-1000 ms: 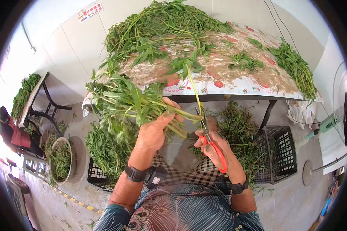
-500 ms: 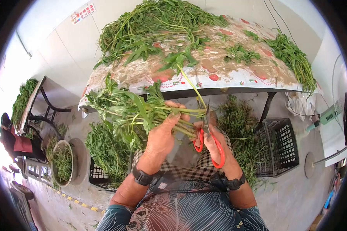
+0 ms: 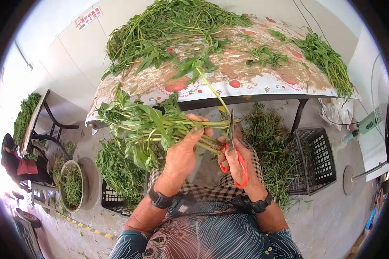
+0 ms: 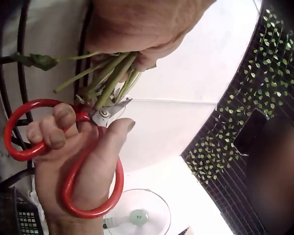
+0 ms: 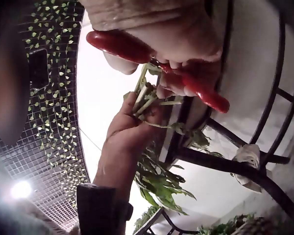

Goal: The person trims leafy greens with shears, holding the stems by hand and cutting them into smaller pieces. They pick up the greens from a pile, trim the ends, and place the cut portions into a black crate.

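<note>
My left hand (image 3: 183, 149) grips a thick bunch of leafy green stalks (image 3: 140, 125), leaves to the left and cut ends to the right. My right hand (image 3: 237, 162) holds red-handled scissors (image 3: 231, 146), fingers through the loops, with the blades up against the stem ends (image 3: 214, 144). One long stalk (image 3: 212, 93) runs from the bunch up onto the table. In the left wrist view the scissors (image 4: 63, 161) sit just under the stems (image 4: 110, 78). The right wrist view shows the red handles (image 5: 137, 49) and my left hand (image 5: 132, 127) around the stems.
A table (image 3: 263, 86) with a patterned cloth carries heaps of greens (image 3: 168, 26). Below it lie cut scraps (image 3: 268, 142) and a black crate (image 3: 313, 159). Another crate of greens (image 3: 116, 172) and a basin (image 3: 71, 183) stand to my left. A fan (image 3: 367, 125) stands at the right.
Both hands have come together: the scissors moved up to the stem ends of the bunch, and the bunch now lies more level.
</note>
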Demonstrator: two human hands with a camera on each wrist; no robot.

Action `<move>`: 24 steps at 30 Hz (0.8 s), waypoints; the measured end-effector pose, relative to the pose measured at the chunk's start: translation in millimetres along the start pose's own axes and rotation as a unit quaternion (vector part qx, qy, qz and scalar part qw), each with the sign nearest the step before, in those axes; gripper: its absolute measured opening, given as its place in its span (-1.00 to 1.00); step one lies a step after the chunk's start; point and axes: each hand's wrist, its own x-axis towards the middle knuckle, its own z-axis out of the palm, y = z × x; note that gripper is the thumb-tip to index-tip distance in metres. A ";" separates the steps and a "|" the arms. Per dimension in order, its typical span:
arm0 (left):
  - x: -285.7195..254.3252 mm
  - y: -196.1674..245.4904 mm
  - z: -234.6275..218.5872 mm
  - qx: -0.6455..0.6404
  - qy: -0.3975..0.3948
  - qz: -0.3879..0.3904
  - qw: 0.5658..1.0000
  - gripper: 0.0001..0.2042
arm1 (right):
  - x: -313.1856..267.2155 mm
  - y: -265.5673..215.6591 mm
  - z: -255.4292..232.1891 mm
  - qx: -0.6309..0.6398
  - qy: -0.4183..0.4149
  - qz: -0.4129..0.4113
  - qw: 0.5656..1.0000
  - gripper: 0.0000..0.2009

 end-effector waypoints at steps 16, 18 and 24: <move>0.3 5.3 -5.4 -0.030 0.009 -0.021 0.999 -0.78 | 9.7 5.6 -13.0 -0.057 -0.022 -0.005 0.998 -0.32; -0.2 4.2 -4.3 -0.037 0.009 -0.019 0.999 -0.78 | 5.4 -6.3 -11.3 -0.080 -0.022 -0.022 0.996 -0.36; 2.1 3.8 -5.5 -0.026 -0.005 -0.020 0.999 -0.77 | -3.3 -18.8 -14.3 -0.023 -0.028 0.016 0.999 -0.56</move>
